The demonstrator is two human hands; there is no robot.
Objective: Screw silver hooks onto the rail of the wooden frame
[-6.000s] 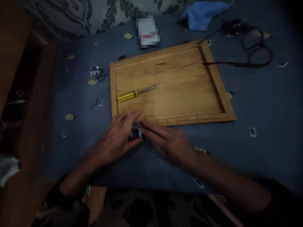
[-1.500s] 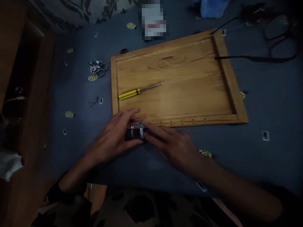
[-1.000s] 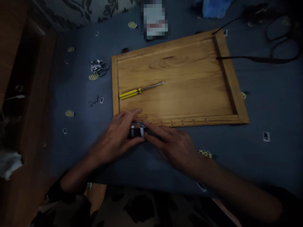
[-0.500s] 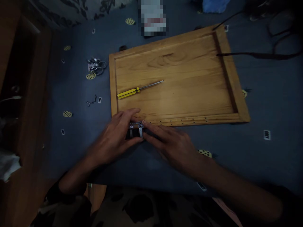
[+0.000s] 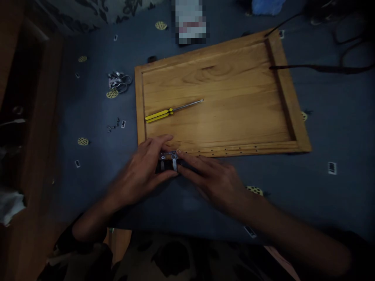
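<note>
- Blue tablecloth, printed with pineapples, spread out under the work.
- Wooden panel with a raised frame, lying flat mid-table; near rail dotted with dark holes; right corner reaching farther right in view than six seconds ago.
- Right hand: fingers stretched and slightly parted, index fingertip against the right side of a metal fitting, much as half a second ago; cannot tell whether pinching anything.
- Left hand: thumb below and fingers above, set wide apart around the fitting and the panel's near edge; cannot tell how firmly gripping, if at all.
- Blue cloth, now mostly cut off at the top; almost whole in view six seconds ago.
- Glasses, sunk in shadow at upper right, one temple tip over the frame.
- Screwdriver with yellow handle, on the panel's left half, same spot as before.
- Loose metal pieces, clustered left of the panel.
- Fitting again: at the near rail toward the left corner, between both hands, cross-head screw showing more clearly than six seconds ago.
- Small screws, scattered left of the panel, unchanged.
</note>
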